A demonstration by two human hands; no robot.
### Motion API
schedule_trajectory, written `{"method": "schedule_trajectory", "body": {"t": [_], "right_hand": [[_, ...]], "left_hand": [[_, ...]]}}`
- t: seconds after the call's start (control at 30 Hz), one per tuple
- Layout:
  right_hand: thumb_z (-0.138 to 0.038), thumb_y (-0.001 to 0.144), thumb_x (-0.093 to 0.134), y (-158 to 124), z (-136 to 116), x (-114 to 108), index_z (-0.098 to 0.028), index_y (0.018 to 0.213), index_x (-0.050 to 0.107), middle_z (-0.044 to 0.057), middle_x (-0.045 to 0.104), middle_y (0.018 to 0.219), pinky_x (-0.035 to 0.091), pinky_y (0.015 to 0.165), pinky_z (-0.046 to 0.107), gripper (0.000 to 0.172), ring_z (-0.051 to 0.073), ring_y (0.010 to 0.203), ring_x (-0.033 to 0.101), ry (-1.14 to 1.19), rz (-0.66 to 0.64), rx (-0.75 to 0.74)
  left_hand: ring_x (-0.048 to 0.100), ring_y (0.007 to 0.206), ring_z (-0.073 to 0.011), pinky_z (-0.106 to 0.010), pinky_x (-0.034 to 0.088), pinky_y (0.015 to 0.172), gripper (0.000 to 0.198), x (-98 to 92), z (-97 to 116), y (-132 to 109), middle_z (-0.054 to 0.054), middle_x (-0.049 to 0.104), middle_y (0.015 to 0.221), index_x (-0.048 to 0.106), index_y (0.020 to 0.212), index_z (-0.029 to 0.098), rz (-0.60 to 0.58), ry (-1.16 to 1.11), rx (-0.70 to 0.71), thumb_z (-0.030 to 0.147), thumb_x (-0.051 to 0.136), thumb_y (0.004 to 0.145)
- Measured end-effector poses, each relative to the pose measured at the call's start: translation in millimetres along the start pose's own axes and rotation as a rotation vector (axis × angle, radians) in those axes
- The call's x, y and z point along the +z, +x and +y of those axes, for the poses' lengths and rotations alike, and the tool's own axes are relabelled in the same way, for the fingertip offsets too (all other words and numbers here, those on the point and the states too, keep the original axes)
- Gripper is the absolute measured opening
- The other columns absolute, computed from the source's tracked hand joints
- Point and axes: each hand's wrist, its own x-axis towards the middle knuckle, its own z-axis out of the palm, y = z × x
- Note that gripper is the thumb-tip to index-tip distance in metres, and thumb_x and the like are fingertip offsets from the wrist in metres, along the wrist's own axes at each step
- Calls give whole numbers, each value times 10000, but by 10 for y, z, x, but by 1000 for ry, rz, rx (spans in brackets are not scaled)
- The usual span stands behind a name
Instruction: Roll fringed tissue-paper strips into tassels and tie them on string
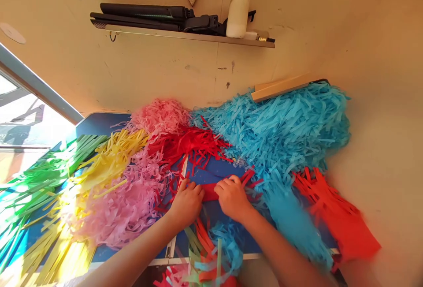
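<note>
My left hand (187,202) and my right hand (232,198) rest side by side on a blue table (99,124), both with fingers curled onto a folded strip of red paper (209,191) that lies between them. The strip's fringed end (248,177) sticks out past my right hand. Loose red fringe (185,145) spreads just beyond my fingers.
Heaps of cut paper fringe cover the table: light blue (280,132) at right, pink (132,199), yellow (109,159) and green (42,177) at left, orange-red (333,216) at far right. A wall shelf (185,35) carries a white bottle (238,9) and black tools.
</note>
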Motion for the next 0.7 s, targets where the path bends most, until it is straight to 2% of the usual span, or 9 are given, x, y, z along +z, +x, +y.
{"method": "schedule_trajectory", "body": {"t": [0.03,0.1,0.17,0.27,0.37,0.5,0.6,0.7], "right_hand": [[-108,807,557,-17,6,9,-190,963,607,59,671,963,319,881,392,183,224,914,554,52,-50,-66],[-138,755,583,-44,32,35,-173,1054,596,78,660,1026,341,853,382,301,241,944,552,135,-96,-107],[-135,728,574,-55,74,56,-163,1099,585,99,641,1086,347,868,391,372,261,997,546,190,-88,-64],[-98,695,557,-48,157,57,-171,1064,587,96,627,1112,353,898,383,377,256,1054,544,251,-80,-28],[-80,671,570,-33,236,43,-187,1013,592,74,626,1100,364,901,361,358,232,1058,558,280,-72,-10],[-90,710,605,-5,295,54,-197,936,627,55,645,1051,362,907,360,251,221,1049,581,315,-50,30],[-107,766,620,26,310,75,-194,858,653,45,666,996,367,888,359,132,207,994,608,333,-41,69],[-86,787,623,42,318,83,-189,822,668,36,677,967,370,875,352,118,187,941,624,342,-41,102]], "left_hand": [[569,921,-263,-498,305,1029,126,-11,7,-12,-73,665,920,656,925,183,-1,-3,13,223,610,814],[565,942,-280,-532,273,1065,214,-26,19,-26,-83,662,943,654,954,175,0,-13,16,279,647,767],[571,943,-285,-564,251,1083,219,-23,18,-25,-82,666,936,656,960,178,1,-19,0,263,639,758],[594,931,-278,-603,227,1097,192,20,-21,-17,-75,678,909,666,958,194,5,-5,-21,151,555,807],[619,933,-258,-623,170,1133,304,77,-94,-37,-72,694,916,670,1029,207,34,-15,-42,67,474,844],[626,993,-268,-659,92,1152,388,96,-146,-89,-85,708,992,635,1162,201,95,-69,-86,82,521,811],[622,1020,-276,-653,97,1158,273,76,-129,-92,-62,715,984,671,1077,230,121,-105,-96,180,585,823],[626,1007,-271,-633,130,1159,142,71,-115,-60,-48,720,940,704,948,245,140,-113,-112,242,589,864]]}}
